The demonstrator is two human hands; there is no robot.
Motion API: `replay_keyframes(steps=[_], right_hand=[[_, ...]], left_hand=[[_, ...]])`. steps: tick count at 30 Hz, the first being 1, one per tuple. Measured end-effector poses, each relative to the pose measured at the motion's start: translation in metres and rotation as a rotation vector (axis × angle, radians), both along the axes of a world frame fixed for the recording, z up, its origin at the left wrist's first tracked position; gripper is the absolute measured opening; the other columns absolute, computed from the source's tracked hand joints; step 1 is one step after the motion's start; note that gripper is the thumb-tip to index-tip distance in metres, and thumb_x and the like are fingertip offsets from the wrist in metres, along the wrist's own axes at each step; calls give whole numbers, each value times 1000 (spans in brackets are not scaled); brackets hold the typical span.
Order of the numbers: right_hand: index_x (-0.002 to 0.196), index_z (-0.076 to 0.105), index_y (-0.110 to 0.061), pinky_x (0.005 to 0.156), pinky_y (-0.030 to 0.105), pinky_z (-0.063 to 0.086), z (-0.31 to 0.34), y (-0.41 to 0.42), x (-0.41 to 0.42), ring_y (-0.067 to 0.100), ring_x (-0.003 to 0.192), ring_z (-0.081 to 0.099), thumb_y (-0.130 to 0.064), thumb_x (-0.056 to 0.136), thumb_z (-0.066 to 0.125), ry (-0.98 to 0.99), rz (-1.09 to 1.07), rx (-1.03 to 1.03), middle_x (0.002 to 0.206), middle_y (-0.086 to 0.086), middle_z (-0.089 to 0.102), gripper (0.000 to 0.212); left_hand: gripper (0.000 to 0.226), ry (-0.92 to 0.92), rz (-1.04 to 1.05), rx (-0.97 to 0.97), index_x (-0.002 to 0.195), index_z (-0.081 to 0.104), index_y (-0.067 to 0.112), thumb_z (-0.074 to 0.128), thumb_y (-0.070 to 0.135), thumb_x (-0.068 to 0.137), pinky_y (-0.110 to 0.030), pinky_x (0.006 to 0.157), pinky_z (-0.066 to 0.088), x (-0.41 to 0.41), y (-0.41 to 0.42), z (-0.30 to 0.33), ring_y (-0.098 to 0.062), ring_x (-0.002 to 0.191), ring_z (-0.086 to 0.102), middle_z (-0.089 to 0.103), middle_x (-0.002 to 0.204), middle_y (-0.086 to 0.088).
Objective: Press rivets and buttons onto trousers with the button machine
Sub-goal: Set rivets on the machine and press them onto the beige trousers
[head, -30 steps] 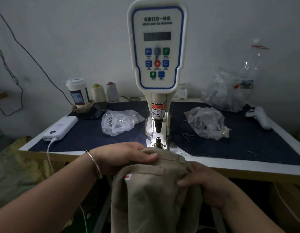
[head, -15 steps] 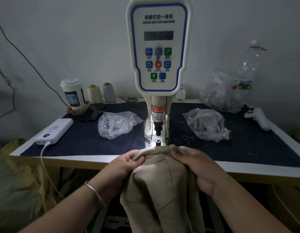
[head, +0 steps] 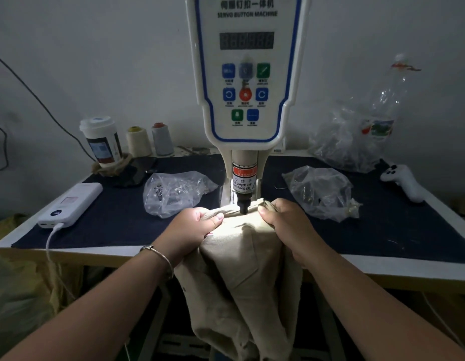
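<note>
Trousers waistband-first under button machine

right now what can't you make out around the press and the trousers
- Head view: the lower die and any rivet, hidden under the trousers beneath the punch.
- Left hand and right hand grip the cloth; their fingers are tucked under the folds.
- Display: digits too dim to read.
- Left bag, right bag: contents blurred by plastic.
- Machine top: cut off by the upper edge.
</note>
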State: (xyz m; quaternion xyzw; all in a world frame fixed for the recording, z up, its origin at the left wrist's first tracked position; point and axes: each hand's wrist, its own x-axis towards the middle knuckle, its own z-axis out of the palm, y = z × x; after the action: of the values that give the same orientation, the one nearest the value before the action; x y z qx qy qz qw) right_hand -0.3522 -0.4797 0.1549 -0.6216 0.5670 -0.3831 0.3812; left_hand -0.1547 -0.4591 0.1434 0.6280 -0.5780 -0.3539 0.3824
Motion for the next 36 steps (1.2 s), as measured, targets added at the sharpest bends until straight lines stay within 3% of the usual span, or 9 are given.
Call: replay_keyframes(steps=[7, 10, 13, 19, 22, 25, 30, 33, 36], right_hand=[[58, 41, -22, 52, 29, 30, -18, -13, -11, 8, 50, 39, -33, 90, 61, 249, 52, -128, 51, -8, 41, 40], [61, 43, -18, 55, 30, 31, -24, -13, -16, 10, 51, 38, -35, 90, 62, 221, 67, -121, 52, -8, 40, 38], [64, 44, -15, 56, 32, 31, -31, -9, -17, 11, 54, 37, -33, 91, 61, 165, 103, -99, 54, -6, 38, 36], [74, 55, 0, 57, 28, 34, -33, -6, -17, 13, 59, 42, -30, 93, 60, 27, 150, -21, 61, 1, 46, 35], [77, 55, -7, 61, 29, 38, -32, -5, -17, 12, 62, 47, -31, 93, 59, 11, 153, -12, 66, 8, 53, 29], [87, 60, -13, 69, 29, 44, -35, -5, -16, 14, 75, 57, -31, 93, 59, 6, 127, -27, 84, 9, 66, 19], [95, 59, -22, 76, 36, 50, -45, -3, -10, 10, 82, 61, -26, 92, 59, 68, 44, -196, 85, -7, 66, 4], [118, 62, -32, 86, 26, 50, -50, 0, -9, 2, 99, 62, -24, 92, 58, 123, 12, -322, 106, -14, 69, 27], [123, 63, -32, 88, 22, 50, -52, 1, -10, 0, 101, 61, -24, 92, 58, 162, -9, -360, 110, -15, 70, 32]], left_hand=[[32, -52, -70, -29, 64, 55, 13, 68, 24, 91, -12, 44, 28, 4, -13, -7, 2, 43, 37, 43, 46, 15], [33, 8, -109, -9, 72, 60, 1, 69, 28, 91, -22, 55, 34, 6, -16, -12, -8, 58, 41, 45, 58, 5], [32, 23, -105, -1, 68, 61, 11, 68, 32, 90, -26, 59, 36, 8, -16, -19, -8, 60, 45, 50, 60, 4], [25, 165, -95, -15, 78, 70, 9, 68, 31, 90, -15, 56, 42, 10, -15, -27, -3, 60, 54, 64, 64, 7], [27, 149, -110, -23, 73, 70, 15, 63, 30, 94, -20, 59, 41, 11, -13, -30, -5, 61, 52, 62, 64, 8], [15, 138, -86, -57, 91, 72, 17, 60, 24, 97, -20, 68, 48, 11, -15, -34, -4, 70, 61, 71, 75, 5], [9, 192, -93, -66, 97, 65, 25, 60, 18, 96, -14, 55, 46, 11, -15, -36, -2, 58, 62, 72, 67, 5], [11, 154, -140, -83, 87, 65, 26, 61, 20, 96, -16, 52, 42, 13, -15, -37, -5, 52, 55, 64, 57, 2], [8, -47, -130, -189, 83, 62, 30, 60, 34, 90, -19, 53, 40, 18, -15, -40, -5, 51, 50, 60, 56, 5]])
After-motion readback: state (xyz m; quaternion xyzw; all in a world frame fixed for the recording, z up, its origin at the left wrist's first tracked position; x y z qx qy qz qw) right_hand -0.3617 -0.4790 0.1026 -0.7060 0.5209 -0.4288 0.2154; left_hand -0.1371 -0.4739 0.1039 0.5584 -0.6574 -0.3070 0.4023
